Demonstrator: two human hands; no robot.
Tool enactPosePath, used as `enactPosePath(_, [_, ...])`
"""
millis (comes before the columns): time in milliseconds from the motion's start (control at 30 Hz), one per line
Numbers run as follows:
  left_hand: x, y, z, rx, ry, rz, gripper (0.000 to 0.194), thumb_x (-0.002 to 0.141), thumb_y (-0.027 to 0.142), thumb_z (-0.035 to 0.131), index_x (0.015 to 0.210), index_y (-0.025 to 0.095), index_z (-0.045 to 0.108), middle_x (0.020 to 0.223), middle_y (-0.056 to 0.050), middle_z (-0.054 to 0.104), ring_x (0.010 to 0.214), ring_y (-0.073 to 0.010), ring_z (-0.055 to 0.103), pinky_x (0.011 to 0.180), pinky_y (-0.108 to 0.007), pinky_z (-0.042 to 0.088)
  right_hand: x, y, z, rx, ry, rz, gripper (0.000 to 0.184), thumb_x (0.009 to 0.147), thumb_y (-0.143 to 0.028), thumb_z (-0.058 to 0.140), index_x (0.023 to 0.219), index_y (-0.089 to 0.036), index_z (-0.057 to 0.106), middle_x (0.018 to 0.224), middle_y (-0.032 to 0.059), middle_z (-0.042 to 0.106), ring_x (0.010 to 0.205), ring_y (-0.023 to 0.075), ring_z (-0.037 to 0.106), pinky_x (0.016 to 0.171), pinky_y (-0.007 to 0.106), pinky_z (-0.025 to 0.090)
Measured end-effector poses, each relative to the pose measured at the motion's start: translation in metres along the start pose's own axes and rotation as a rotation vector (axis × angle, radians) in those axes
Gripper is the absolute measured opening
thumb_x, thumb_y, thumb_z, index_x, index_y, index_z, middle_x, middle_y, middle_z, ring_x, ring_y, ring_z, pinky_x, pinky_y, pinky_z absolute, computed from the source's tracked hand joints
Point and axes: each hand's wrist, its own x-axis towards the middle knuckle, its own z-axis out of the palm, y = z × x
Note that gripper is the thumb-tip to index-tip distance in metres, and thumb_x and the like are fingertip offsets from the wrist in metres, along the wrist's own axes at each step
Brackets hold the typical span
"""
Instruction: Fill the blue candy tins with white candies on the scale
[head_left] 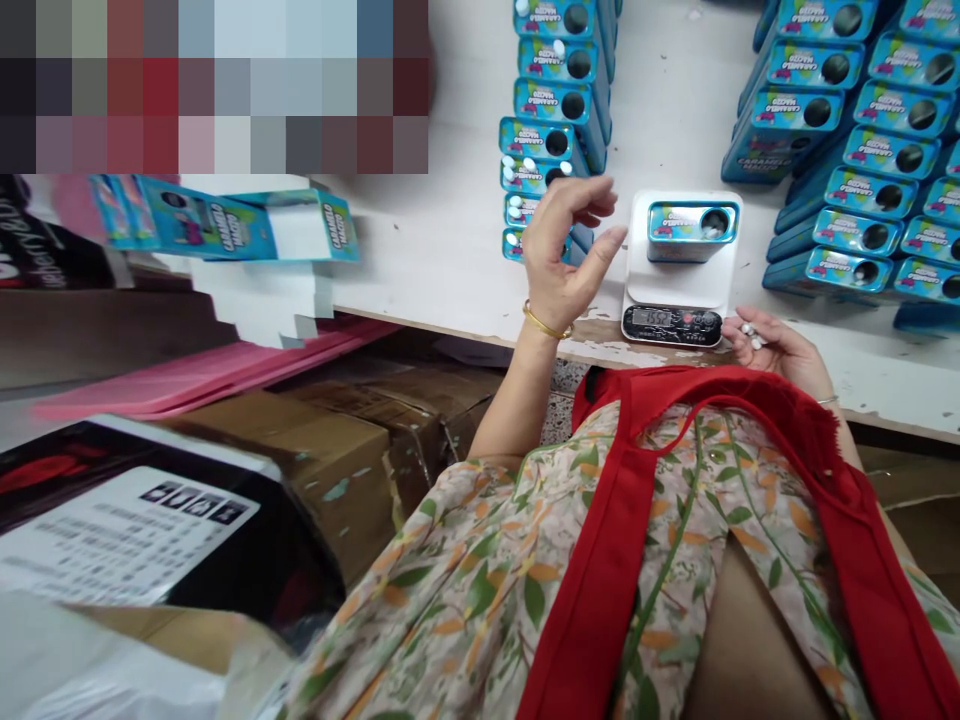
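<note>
A blue candy tin with a round hole in its top stands on a white digital scale, and white pieces show in the hole. To the left of the scale hovers my left hand, thumb and fingers apart with nothing visible between them. Behind it runs a row of blue tins, some with white candies lying on their tops. By the scale's right front corner, my right hand is palm up with curled fingers around a few small white candies.
More blue tins fill the right side of the white table. At left are blue printed cartons, a pink plastic sheet and cardboard boxes beside the table's front edge.
</note>
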Motion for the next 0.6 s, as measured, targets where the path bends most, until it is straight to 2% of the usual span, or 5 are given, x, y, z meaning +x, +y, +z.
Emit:
enactPosePath(100, [0.001,0.002,0.001,0.055,-0.1,-0.003,0.04,0.097,0.055,0.051,0.13,0.032,0.05,0.111,-0.006,0.064,0.097,-0.0204,0.064,0.077,-0.038,0.058,0.001,0.0,0.003,0.017,0.0,0.022,0.017,0.083,-0.009,0.056,0.089,-0.016,0.071,0.087,0.0046,0.075,0.082,0.0112,0.074,0.07,0.015,0.062])
enactPosePath(233, [0.008,0.008,0.004,0.186,-0.262,-0.066,0.057,0.093,0.066,0.048,0.139,0.032,0.043,0.126,-0.011,0.06,0.118,-0.0274,0.059,0.092,-0.044,0.055,0.004,0.002,0.005,-0.007,-0.064,-0.026,0.012,0.079,-0.013,0.067,0.09,-0.017,0.071,0.089,0.0038,0.076,0.084,0.0122,0.075,0.071,0.015,0.062])
enactPosePath(433, [0.02,0.01,0.023,0.242,-0.426,0.011,0.072,0.087,0.071,0.056,0.143,0.028,0.04,0.138,-0.013,0.055,0.13,-0.0305,0.052,0.107,-0.049,0.046,0.011,0.008,0.013,0.025,-0.105,-0.03,0.013,0.081,-0.019,0.071,0.092,-0.013,0.072,0.086,0.0063,0.075,0.079,0.0122,0.075,0.07,0.014,0.061])
enactPosePath(500, [0.024,0.012,0.028,0.255,-0.468,0.067,0.066,0.09,0.066,0.056,0.139,0.023,0.045,0.133,-0.014,0.058,0.125,-0.0297,0.055,0.104,-0.048,0.047,0.013,0.011,0.015,0.041,-0.12,-0.03,0.014,0.081,-0.021,0.072,0.093,-0.013,0.073,0.085,0.0071,0.075,0.077,0.0127,0.075,0.068,0.014,0.061])
enactPosePath(600, [0.041,0.013,0.031,0.292,-0.577,0.137,0.045,0.095,0.051,0.055,0.126,0.018,0.054,0.113,-0.011,0.066,0.105,-0.0254,0.062,0.092,-0.04,0.05,0.016,0.016,0.013,0.048,-0.148,-0.028,0.018,0.079,-0.024,0.077,0.094,-0.013,0.073,0.085,0.0072,0.075,0.074,0.0127,0.074,0.067,0.015,0.061])
